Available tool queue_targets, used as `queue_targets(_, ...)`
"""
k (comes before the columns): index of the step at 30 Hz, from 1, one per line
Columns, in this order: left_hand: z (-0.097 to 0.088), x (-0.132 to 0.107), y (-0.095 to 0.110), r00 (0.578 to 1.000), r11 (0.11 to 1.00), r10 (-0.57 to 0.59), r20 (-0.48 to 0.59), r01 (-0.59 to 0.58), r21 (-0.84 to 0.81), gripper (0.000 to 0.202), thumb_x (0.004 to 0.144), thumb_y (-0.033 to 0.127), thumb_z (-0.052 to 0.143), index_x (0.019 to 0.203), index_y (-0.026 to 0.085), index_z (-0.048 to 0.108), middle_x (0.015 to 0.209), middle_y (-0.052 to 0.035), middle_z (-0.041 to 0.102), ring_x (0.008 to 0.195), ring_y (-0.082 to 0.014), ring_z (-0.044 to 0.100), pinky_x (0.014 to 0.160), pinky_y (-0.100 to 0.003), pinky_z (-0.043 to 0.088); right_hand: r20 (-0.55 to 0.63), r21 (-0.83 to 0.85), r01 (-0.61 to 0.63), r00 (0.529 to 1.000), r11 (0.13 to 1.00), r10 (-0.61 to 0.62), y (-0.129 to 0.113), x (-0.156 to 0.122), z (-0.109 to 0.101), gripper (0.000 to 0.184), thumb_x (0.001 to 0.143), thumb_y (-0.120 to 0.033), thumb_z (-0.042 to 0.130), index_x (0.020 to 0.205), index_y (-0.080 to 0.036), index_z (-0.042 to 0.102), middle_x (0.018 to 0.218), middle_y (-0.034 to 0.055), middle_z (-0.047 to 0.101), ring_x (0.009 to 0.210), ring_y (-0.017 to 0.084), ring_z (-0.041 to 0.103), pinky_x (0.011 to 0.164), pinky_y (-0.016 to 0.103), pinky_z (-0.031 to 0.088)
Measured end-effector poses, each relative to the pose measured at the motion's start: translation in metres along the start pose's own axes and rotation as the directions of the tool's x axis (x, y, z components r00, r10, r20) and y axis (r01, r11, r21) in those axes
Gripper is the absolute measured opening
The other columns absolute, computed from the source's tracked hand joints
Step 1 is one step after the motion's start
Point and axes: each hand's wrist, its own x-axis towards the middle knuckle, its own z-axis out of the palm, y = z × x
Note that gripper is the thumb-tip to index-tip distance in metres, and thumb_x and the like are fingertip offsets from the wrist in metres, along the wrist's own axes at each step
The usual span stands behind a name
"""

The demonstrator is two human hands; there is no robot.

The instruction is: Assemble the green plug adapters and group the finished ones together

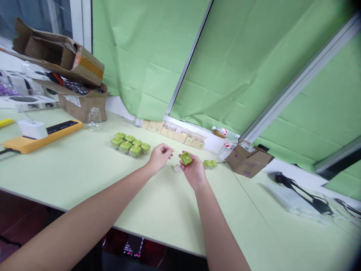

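My right hand (195,171) is turned palm up, its fingers curled round a small square green candle (186,158) with a pale spot at its centre. Just left of it, my left hand (160,158) pinches a tiny thin pale piece at the fingertips, too small to make out. A small clear cup (177,168) sits on the table beneath the gap between the hands. To the left stand several more green candles (129,143) in clear cups, grouped in rows with small yellowish tips on top. A few others (210,164) stand just beyond my right hand.
A row of small kraft boxes (176,133) lines the wall. Left are an orange power strip (42,136), a clear jar (94,119) and stacked cardboard boxes (81,105). Right are plastic bottles (225,148), a cardboard box (248,160) and black cables (304,194) on the pale table (169,203).
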Motion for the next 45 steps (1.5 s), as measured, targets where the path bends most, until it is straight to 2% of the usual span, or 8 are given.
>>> queue_targets(9, 0.005, -0.008, 0.001, 0.994, 0.984, -0.106, 0.039, 0.110, -0.140, 0.023, 0.069, 0.029, 0.075, 0.079, 0.014, 0.061, 0.072, -0.0018, 0.067, 0.067, -0.0131, 0.065, 0.075, -0.032, 0.056, 0.183, -0.044, 0.007, 0.983, 0.999, 0.001, 0.005, -0.006, 0.007, 0.026, 0.079, -0.034, 0.060, 0.095, -0.017, 0.071, 0.093, 0.0058, 0.068, 0.066, 0.013, 0.055, 0.051, 0.024, 0.039)
queue_targets(15, 0.010, -0.011, -0.005, 0.986, 0.990, -0.104, 0.128, 0.114, -0.080, 0.024, 0.075, 0.032, 0.071, 0.087, 0.015, 0.057, 0.077, -0.0040, 0.068, 0.069, -0.0148, 0.067, 0.076, -0.036, 0.057, 0.085, -0.056, 0.029, 0.996, 0.998, -0.024, 0.011, -0.003, 0.010, 0.026, 0.079, -0.037, 0.059, 0.088, -0.016, 0.071, 0.084, 0.0037, 0.067, 0.064, 0.013, 0.054, 0.053, 0.025, 0.039)
queue_targets(19, 0.004, -0.015, 0.004, 0.961, 0.949, 0.171, 0.219, -0.221, 0.227, 0.037, 0.075, 0.019, 0.065, 0.111, 0.020, 0.059, 0.117, -0.0098, 0.064, 0.100, -0.0207, 0.064, 0.080, -0.036, 0.056, 0.045, -0.047, 0.030, 0.999, 0.998, -0.028, 0.008, 0.000, 0.005, 0.021, 0.077, -0.038, 0.060, 0.084, -0.019, 0.067, 0.091, 0.0025, 0.068, 0.061, 0.012, 0.053, 0.054, 0.026, 0.040)
queue_targets(23, 0.000, -0.024, 0.013, 0.789, 0.773, 0.345, 0.508, -0.546, 0.324, 0.062, 0.072, 0.010, 0.063, 0.131, 0.026, 0.053, 0.135, -0.0090, 0.054, 0.126, -0.0251, 0.049, 0.103, -0.041, 0.046, 0.075, -0.070, -0.020, 0.997, 0.997, 0.025, 0.008, 0.000, 0.001, 0.017, 0.077, -0.036, 0.060, 0.081, -0.021, 0.062, 0.079, 0.0007, 0.066, 0.058, 0.013, 0.051, 0.054, 0.027, 0.041)
queue_targets(29, 0.001, -0.025, 0.011, 0.760, 0.695, 0.358, 0.543, -0.605, 0.388, 0.052, 0.076, 0.013, 0.066, 0.126, 0.025, 0.055, 0.122, -0.0066, 0.062, 0.114, -0.0237, 0.055, 0.097, -0.039, 0.047, 0.124, -0.104, -0.106, 0.985, 0.989, 0.119, 0.007, -0.004, 0.001, 0.019, 0.081, -0.036, 0.057, 0.083, -0.019, 0.063, 0.075, 0.0007, 0.066, 0.064, 0.014, 0.055, 0.051, 0.024, 0.037)
queue_targets(34, -0.002, -0.023, 0.011, 0.733, 0.610, 0.377, 0.567, -0.657, 0.443, 0.040, 0.077, 0.018, 0.069, 0.115, 0.023, 0.060, 0.111, -0.0069, 0.066, 0.105, -0.0244, 0.058, 0.092, -0.039, 0.047, 0.088, -0.149, -0.161, 0.981, 0.976, 0.175, 0.008, -0.003, 0.002, 0.044, 0.085, -0.057, 0.051, 0.079, -0.017, 0.066, 0.073, 0.0045, 0.066, 0.070, 0.018, 0.061, 0.058, 0.026, 0.044)
queue_targets(39, -0.005, -0.021, 0.011, 0.743, 0.570, 0.366, 0.561, -0.655, 0.496, 0.037, 0.078, 0.029, 0.070, 0.113, 0.021, 0.060, 0.109, -0.0081, 0.065, 0.105, -0.0247, 0.058, 0.092, -0.038, 0.046, -0.107, -0.235, -0.052, 0.994, 0.971, 0.028, 0.014, 0.009, -0.005, 0.046, 0.085, -0.060, 0.050, 0.072, -0.018, 0.063, 0.070, 0.0053, 0.065, 0.066, 0.018, 0.061, 0.054, 0.027, 0.045)
queue_targets(45, -0.004, -0.022, 0.012, 0.775, 0.599, 0.340, 0.532, -0.615, 0.513, 0.038, 0.078, 0.036, 0.071, 0.112, 0.021, 0.061, 0.106, -0.0074, 0.066, 0.101, -0.0237, 0.060, 0.089, -0.036, 0.046, -0.261, -0.447, 0.228, 0.892, 0.865, -0.370, 0.009, 0.013, -0.013, 0.024, 0.077, -0.042, 0.063, 0.068, -0.020, 0.062, 0.071, 0.0018, 0.063, 0.058, 0.015, 0.058, 0.052, 0.028, 0.045)
